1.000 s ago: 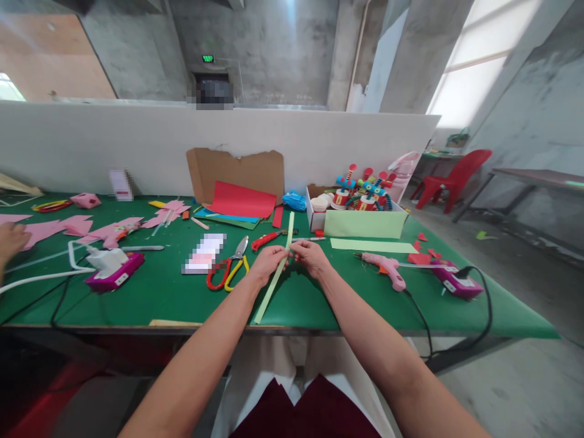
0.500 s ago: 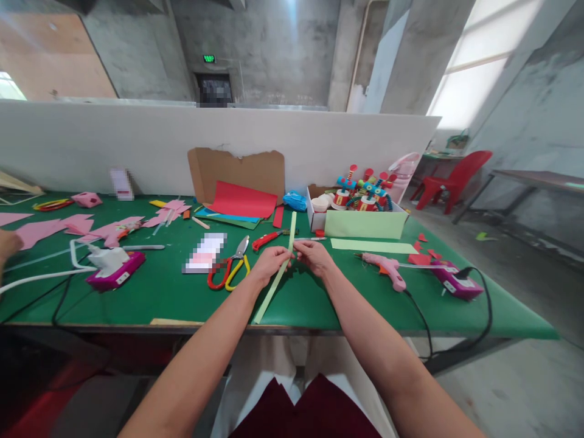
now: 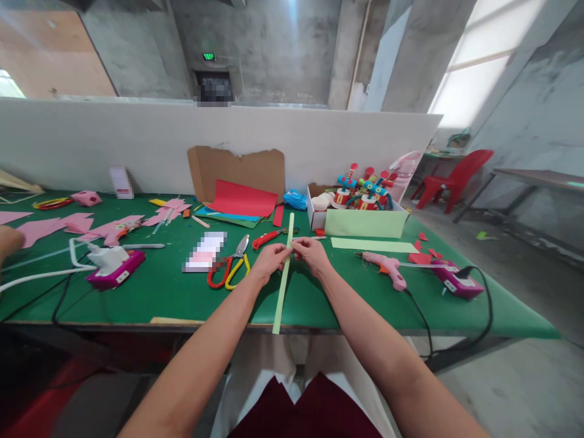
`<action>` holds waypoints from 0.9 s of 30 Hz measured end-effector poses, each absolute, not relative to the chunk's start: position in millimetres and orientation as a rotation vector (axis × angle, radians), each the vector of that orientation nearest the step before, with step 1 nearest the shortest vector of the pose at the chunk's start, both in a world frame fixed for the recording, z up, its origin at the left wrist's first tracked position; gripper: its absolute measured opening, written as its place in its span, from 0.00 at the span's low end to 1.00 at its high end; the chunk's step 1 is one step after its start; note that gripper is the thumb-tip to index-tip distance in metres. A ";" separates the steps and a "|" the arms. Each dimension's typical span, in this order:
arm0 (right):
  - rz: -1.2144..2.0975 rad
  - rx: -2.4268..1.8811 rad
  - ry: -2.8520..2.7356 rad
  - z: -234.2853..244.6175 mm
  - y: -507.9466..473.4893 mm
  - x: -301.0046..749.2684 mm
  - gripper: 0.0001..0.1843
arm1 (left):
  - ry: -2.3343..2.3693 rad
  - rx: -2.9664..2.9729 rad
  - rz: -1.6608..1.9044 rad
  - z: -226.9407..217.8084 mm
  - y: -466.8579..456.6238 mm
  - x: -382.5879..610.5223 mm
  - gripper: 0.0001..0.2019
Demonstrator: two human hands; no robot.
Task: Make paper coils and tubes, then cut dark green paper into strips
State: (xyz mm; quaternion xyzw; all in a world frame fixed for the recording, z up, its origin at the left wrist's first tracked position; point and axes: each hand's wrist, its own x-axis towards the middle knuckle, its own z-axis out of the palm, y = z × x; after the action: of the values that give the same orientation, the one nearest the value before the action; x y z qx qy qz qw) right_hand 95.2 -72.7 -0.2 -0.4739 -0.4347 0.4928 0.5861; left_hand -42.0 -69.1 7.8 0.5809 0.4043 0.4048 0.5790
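Both my hands pinch a long, narrow strip of light green paper (image 3: 281, 292) above the green table (image 3: 155, 292). My left hand (image 3: 269, 260) grips it from the left and my right hand (image 3: 311, 253) from the right, fingertips almost meeting at the strip. The strip runs from near the red utility knife (image 3: 266, 239) down past the table's front edge. Red and yellow scissors (image 3: 227, 266) lie just left of my left hand.
A pink glue gun (image 3: 385, 267) and a magenta power strip (image 3: 456, 281) with a black cable lie at the right. A white box of colourful paper figures (image 3: 360, 210), coloured sheets against cardboard (image 3: 239, 201), pink cutouts (image 3: 104, 230) and another person's hand (image 3: 8, 240) are further off.
The strip's lower end has swung to the right, so it now hangs nearly straight toward me. My hands stayed in place on it. The other person's hand at the far left drew back.
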 end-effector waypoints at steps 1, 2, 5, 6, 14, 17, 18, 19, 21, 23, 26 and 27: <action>1.138 -1.104 -1.034 0.0 -73.7 94.6 0.12 | 0.957 1.370 0.955 7.0 -68.3 -42.5 0.23; 1.123 -1.106 -1.050 0.2 -74.5 94.2 0.12 | 0.970 1.375 0.965 6.2 -67.5 -42.9 0.24; 1.102 -1.117 -1.093 0.5 -76.4 94.5 0.12 | 0.995 1.364 0.990 3.7 -66.1 -43.8 0.24; 1.109 -1.116 -1.102 0.6 -76.7 95.0 0.12 | 0.996 1.356 0.987 3.3 -66.0 -43.9 0.24; 1.313 -1.051 -1.016 2.2 -74.8 101.2 0.17 | 0.942 1.246 0.905 8.3 -68.2 -44.5 0.22; 1.399 -1.049 -0.996 1.1 -74.4 102.6 0.19 | 0.929 1.233 0.873 9.5 -68.2 -44.9 0.22; 1.414 -1.045 -0.989 0.6 -74.3 102.6 0.19 | 0.926 1.232 0.868 9.4 -68.2 -45.0 0.22; 1.420 -1.039 -0.979 0.1 -74.2 102.6 0.20 | 0.924 1.232 0.865 9.2 -68.2 -44.9 0.22; 1.422 -1.027 -0.961 -0.7 -74.1 102.0 0.20 | 0.924 1.231 0.860 8.5 -68.2 -44.8 0.21; 1.421 -1.023 -0.949 -1.1 -74.1 101.1 0.21 | 0.925 1.232 0.852 7.7 -68.2 -44.6 0.20; 1.398 -1.022 -0.934 -1.6 -74.3 99.6 0.20 | 0.920 1.244 0.846 6.9 -67.8 -44.6 0.20; 1.383 -1.023 -0.929 -1.7 -74.4 99.2 0.20 | 0.916 1.248 0.845 6.8 -67.7 -44.6 0.20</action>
State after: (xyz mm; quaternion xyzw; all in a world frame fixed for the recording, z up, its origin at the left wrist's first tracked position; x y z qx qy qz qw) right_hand 99.2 -74.4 -1.7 -0.4339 -0.3940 0.5866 0.5590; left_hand -44.6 -67.7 6.8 0.5462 0.4008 0.3697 0.6359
